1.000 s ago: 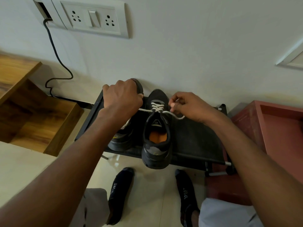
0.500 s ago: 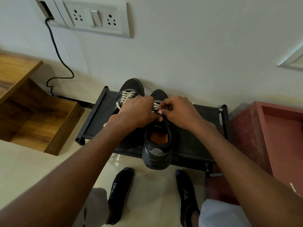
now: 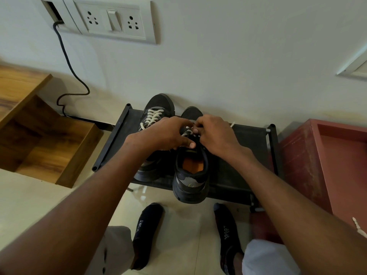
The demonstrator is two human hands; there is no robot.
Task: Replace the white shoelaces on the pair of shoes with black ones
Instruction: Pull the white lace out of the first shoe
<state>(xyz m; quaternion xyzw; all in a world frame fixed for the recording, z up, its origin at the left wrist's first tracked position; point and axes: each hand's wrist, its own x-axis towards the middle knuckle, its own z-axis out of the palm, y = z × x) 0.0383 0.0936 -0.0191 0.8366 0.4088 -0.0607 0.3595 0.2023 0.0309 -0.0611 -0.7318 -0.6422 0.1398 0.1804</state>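
Two dark sneakers stand side by side on a low black shoe rack (image 3: 240, 139), toes toward the wall. The left shoe (image 3: 156, 110) is fully laced in white. The right shoe (image 3: 191, 175) has an orange insole, and its heel hangs over the rack's front edge. Both hands meet over the right shoe's lacing. My left hand (image 3: 162, 133) curls over the shoe's left side with the thumb on the tongue. My right hand (image 3: 214, 132) pinches the white lace (image 3: 187, 132) near the eyelets. A white lace end (image 3: 232, 124) sticks out behind my right hand.
A wooden shelf unit (image 3: 33, 132) stands at the left and a red cabinet (image 3: 329, 165) at the right. A black cable (image 3: 67, 62) runs down the wall from a switch panel (image 3: 111, 18). My feet in black socks (image 3: 146, 233) rest on the tiled floor.
A second ago my hands were apart, pulling the white lace ends sideways. They have come together over the right shoe's eyelets, uncovering the left shoe's lacing.
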